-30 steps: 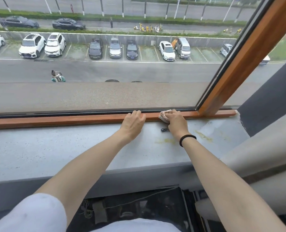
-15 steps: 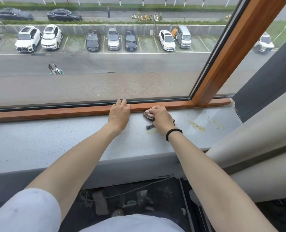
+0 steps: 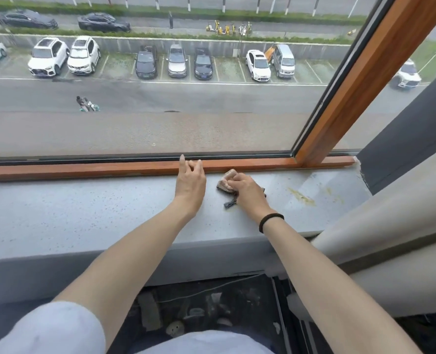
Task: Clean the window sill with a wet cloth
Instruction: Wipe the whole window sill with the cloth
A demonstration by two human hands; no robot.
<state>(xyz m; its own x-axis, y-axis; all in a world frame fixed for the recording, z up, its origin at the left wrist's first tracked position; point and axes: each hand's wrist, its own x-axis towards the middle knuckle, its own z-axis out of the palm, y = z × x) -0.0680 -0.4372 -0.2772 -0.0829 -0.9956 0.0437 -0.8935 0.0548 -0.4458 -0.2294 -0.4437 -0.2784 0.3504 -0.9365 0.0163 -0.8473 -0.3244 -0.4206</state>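
View from a head-worn camera looking down at a grey speckled window sill [image 3: 84, 215] that runs across the middle of the scene. Two bare arms reach forward from 6 o'clock. The right hand [image 3: 247, 191], just right of centre, is closed around a bunched cloth [image 3: 225, 183] and presses it flat on the sill; the cloth's pale folds show at the hand's 10 o'clock, and a dark frayed corner trails out at its 7 o'clock. A black band [image 3: 270, 221] circles the right wrist. The left hand [image 3: 190, 182], just beside the cloth at its 9 o'clock, is open and holds nothing, its fingertips [image 3: 182, 159] reaching onto the wooden frame rail [image 3: 71, 169] along the sill's far edge. At 3 o'clock from the cloth, well apart, a yellowish stain [image 3: 302, 198] marks the sill. A pale curtain [image 3: 390, 226] hangs at the right edge. Through the glass, at 12 o'clock, parked cars [image 3: 176, 61] line a road below.
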